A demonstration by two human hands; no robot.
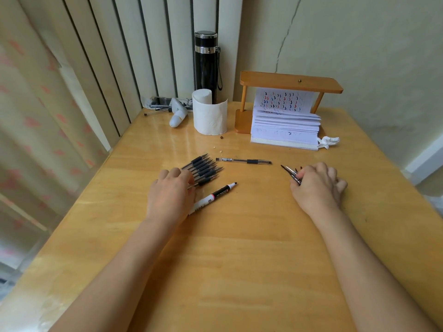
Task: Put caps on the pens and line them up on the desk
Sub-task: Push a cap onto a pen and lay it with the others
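Several uncapped black-grip pens [203, 170] lie side by side in a bunch on the wooden desk [239, 248], tips pointing up and right. My left hand [170, 195] rests palm down on their rear ends, fingers touching the bunch. A white marker [214, 195] with a bare black tip lies just right of that hand, partly under it. One capped clear pen [244, 161] lies alone farther back. My right hand [316, 185] is closed around a small bundle of black pen caps [291, 172] that poke out to the left.
At the back stand a black flask [206, 65], a toilet paper roll [208, 113], a wooden stand [287, 82] over a stack of paper [285, 127], a crumpled tissue [328, 141] and small clutter [167, 104]. Curtains hang left of the desk edge.
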